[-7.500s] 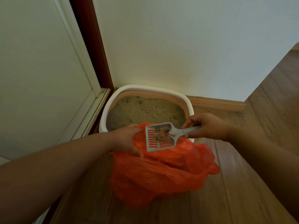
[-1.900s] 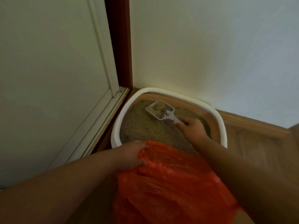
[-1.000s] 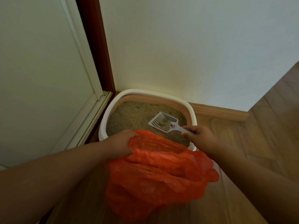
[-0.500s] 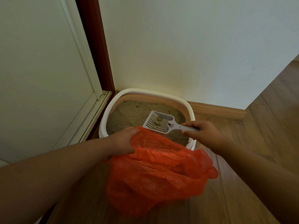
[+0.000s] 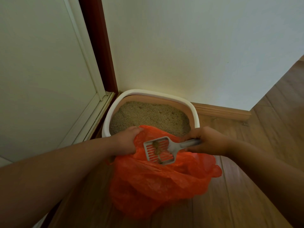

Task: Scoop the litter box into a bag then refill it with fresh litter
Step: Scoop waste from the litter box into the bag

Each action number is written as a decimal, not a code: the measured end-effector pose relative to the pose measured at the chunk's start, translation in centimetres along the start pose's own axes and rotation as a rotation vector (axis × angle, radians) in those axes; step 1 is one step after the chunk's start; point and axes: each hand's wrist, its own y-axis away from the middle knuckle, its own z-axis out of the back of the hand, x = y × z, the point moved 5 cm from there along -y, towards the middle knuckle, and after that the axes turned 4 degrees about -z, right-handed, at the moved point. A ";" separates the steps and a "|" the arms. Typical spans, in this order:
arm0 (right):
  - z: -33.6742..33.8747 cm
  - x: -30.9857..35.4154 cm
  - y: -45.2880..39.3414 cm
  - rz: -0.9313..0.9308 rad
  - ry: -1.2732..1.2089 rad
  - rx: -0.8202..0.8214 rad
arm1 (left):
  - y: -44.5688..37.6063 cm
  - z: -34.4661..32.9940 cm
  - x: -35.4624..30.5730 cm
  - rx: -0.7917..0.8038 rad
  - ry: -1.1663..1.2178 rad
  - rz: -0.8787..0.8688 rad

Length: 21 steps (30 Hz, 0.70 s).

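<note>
Right hand (image 5: 208,140) grip closed round scoop (image 5: 160,149), handle end hidden, left hand (image 5: 127,142) apparently pinching bag (image 5: 158,183)

We note a home interior: wood plank floor (image 5: 246,203), wooden baseboard (image 5: 222,111), painted wall (image 5: 181,46), white door (image 5: 41,71) at left, litter box (image 5: 195,112) in the far corner.
</note>
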 end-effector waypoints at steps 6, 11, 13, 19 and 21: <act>0.0 2.1 -0.4 0.113 0.160 0.043 | 0.0 0.0 -0.5 0.013 -0.006 0.002; 0.1 3.0 -0.5 0.134 0.156 0.055 | 0.1 0.0 -0.5 0.018 -0.008 0.006; 0.2 2.9 -0.5 0.104 0.121 0.036 | 0.1 0.0 -0.6 0.017 -0.007 0.005; 0.0 2.5 -0.3 0.091 0.139 0.051 | 0.2 0.2 -0.7 0.003 0.018 0.003; 0.1 2.5 -0.2 0.102 0.133 0.023 | 0.4 0.3 -0.8 0.000 0.017 -0.004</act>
